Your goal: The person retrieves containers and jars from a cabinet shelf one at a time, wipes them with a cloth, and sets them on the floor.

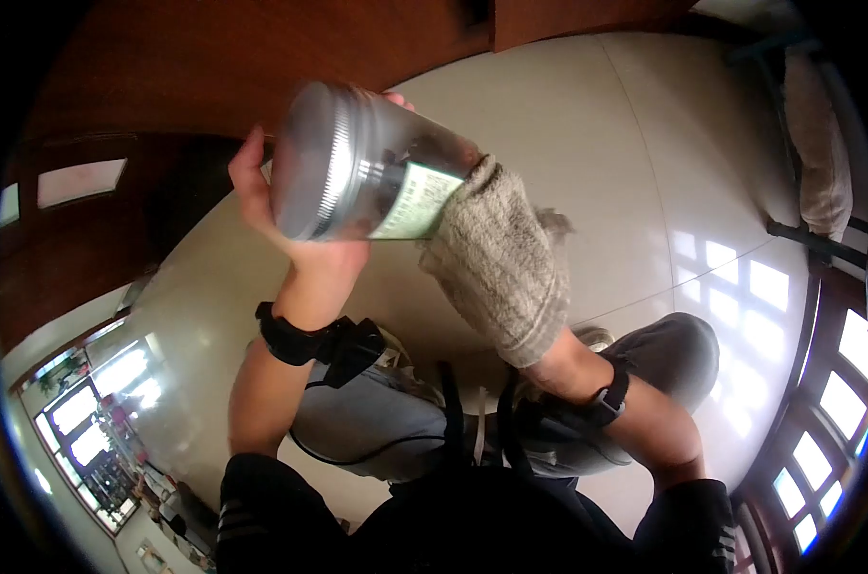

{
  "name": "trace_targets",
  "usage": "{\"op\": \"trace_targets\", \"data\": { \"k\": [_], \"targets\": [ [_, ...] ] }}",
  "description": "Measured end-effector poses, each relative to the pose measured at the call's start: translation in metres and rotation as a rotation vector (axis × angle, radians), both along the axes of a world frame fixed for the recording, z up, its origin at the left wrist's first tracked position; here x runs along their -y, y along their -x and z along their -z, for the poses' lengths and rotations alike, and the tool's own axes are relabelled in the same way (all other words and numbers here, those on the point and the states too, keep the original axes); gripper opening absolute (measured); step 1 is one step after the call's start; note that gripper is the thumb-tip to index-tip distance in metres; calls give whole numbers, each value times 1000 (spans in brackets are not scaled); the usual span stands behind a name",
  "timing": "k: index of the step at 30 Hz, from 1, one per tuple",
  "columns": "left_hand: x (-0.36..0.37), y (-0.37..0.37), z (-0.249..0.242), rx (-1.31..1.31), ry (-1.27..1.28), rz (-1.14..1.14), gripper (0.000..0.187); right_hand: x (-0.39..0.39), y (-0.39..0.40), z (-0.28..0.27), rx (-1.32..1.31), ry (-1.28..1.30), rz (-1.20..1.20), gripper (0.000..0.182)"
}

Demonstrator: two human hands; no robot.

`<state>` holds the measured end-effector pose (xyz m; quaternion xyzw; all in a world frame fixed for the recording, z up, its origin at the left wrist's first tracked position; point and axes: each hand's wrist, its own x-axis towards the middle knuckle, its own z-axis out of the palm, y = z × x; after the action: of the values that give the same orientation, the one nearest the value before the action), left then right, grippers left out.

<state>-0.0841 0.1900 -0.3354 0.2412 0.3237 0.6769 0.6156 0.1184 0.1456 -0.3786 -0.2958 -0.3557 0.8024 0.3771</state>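
A clear plastic jar (pixel 381 134) with a silver screw lid (pixel 310 163) lies tilted in my left hand (pixel 324 263), lid end toward the left. My left fingers and thumb wrap round it from below and behind. Dark contents, not clear enough to name, show through its wall, and a pale green printed label (pixel 415 203) is on its side. A grey-brown terry cloth (pixel 501 258) covers my right hand, whose fingers are hidden under it. The cloth presses against the base end of the jar. Only my right wrist (pixel 558 362) shows below the cloth.
Dark red-brown wooden furniture (pixel 233 57) stands ahead and to the left. Glossy pale floor tiles (pixel 597 124) lie beneath, reflecting window light. At the far right, a cloth (pixel 817 143) hangs on a dark frame. My bent knees (pixel 668 368) are below my arms.
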Motion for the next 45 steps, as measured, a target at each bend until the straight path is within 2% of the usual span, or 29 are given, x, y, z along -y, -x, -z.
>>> {"op": "trace_targets", "data": {
  "k": [1, 3, 6, 7, 10, 12, 14, 19, 22, 23, 26, 27, 28, 30, 33, 35, 39, 40, 41, 42, 43, 44, 45],
  "targets": [
    [-1, -2, -1, -115, 4, -41, 70, 1, 1, -2, -135, 226, 10, 52],
    [-3, -10, -3, -344, 8, -124, 64, -6, 0, 3, -215, 288, 38, 46],
    [-7, -20, -8, -687, 7, -259, 58, -21, 4, -12, -196, 360, 165, 39],
    [-12, -21, -12, -839, -164, -211, 61, -26, 1, -26, -220, 430, 194, 35],
    [-13, -33, -13, -925, -215, -196, 67, -35, 7, -38, -202, 548, 398, 27],
    [-15, -25, -11, -962, -262, -72, 75, -39, -1, -30, -173, 521, 362, 38],
    [-15, -28, -13, -1069, -260, 26, 81, -39, -8, -23, -140, 503, 336, 39],
    [-21, -25, -3, -1163, -27, -8, 80, -35, -10, -21, -93, 613, 378, 21],
    [-30, -13, 23, -1396, -34, -54, 82, -32, -9, -33, -243, 594, 364, 19],
    [-32, -12, 29, -1520, -25, -32, 82, -31, -2, -20, -317, 631, 381, 19],
    [-37, -9, 67, -1742, 37, -17, 82, -38, 5, -12, 112, 362, 66, 18],
    [-38, -11, 73, -1825, 116, 55, 82, -36, 9, -9, 160, 323, 47, 19],
    [-38, -7, 85, -1858, 131, 48, 83, -34, 13, -5, 207, 284, 29, 21],
    [-36, 4, 118, -1921, 167, 29, 84, -7, 24, 6, 116, 314, 154, 26],
    [-27, 11, 157, -1842, 325, 46, 86, 0, 29, 6, 234, 253, 176, 31],
    [-21, 6, 170, -1820, 385, 75, 86, 0, 23, 7, 193, 314, 190, 33],
    [-8, 1, 172, -1799, 300, 74, 86, 6, 11, 5, -331, 680, 288, 34],
    [-4, 7, 185, -1781, 248, 36, 83, 3, 11, 4, -479, 747, 290, 34],
    [-3, 18, 211, -1769, 183, -13, 80, 6, 13, 13, -521, 800, 277, 33],
    [-1, 15, 200, -1789, 195, 25, 74, 26, 27, 48, -206, 404, 301, 31],
    [0, 10, 188, -1810, 206, 62, 68, 25, 27, 54, -104, 287, 262, 30],
    [2, 6, 182, -1772, 241, 46, 73, 18, 27, 54, -12, 184, 240, 29],
    [3, 8, 185, -1781, 229, 18, 76, 13, 28, 52, -34, 183, 207, 27]
  ]
}}
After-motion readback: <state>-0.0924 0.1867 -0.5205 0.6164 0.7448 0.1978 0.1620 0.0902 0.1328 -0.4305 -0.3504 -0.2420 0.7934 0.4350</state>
